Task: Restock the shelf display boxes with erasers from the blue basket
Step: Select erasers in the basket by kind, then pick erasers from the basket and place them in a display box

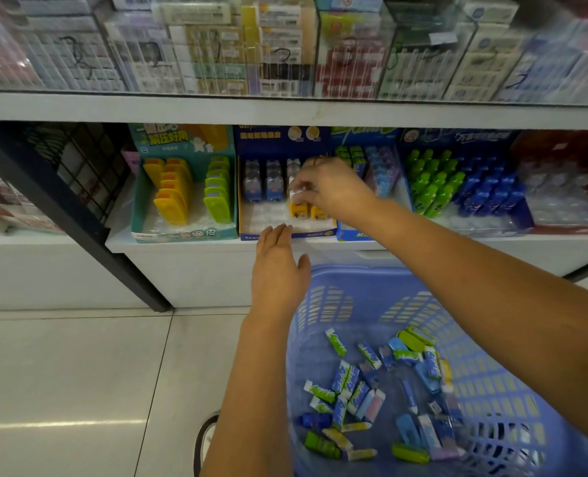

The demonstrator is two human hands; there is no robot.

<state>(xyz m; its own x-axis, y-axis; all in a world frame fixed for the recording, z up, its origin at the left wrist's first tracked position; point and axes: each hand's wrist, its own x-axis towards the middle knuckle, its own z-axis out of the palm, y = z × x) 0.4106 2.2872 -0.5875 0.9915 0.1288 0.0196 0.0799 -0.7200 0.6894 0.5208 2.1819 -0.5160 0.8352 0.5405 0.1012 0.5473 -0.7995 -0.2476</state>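
A dark blue display box [320, 232] on the lower shelf was taken as the reference; its header card carried yellow Chinese characters and two round pictures, too blurred to be read. Inside it, blue-based erasers with clear tops [264, 184] were stood in the left columns. A yellow-based eraser [298, 208] toward its right side was pinched at its clear top by the curled fingers of the right hand [327, 187]. The left hand [279, 266] was held flat and released, grasping nothing, with its straight fingertips laid against the box's front lip. Just left of the box a teal display box [182, 232] was seen – large Chinese characters on its header and front wall – with yellow erasers [172, 197] and lime-green ones [217, 197] in it. Just right of it a lighter blue box [347, 234] was headed by green script lettering, cut off by the shelf above and not legible. Below and to the right of the dark blue box, on the floor, the blue basket [492, 339] was set, with loose erasers [371, 390] scattered on its bottom – their sleeves were printed with slanted script wording that could not be made out. Above the box, behind clear fronts, packaged stock was stacked, and hand-drawn numerals were marked on the plastic, among them a "3" [284, 55].
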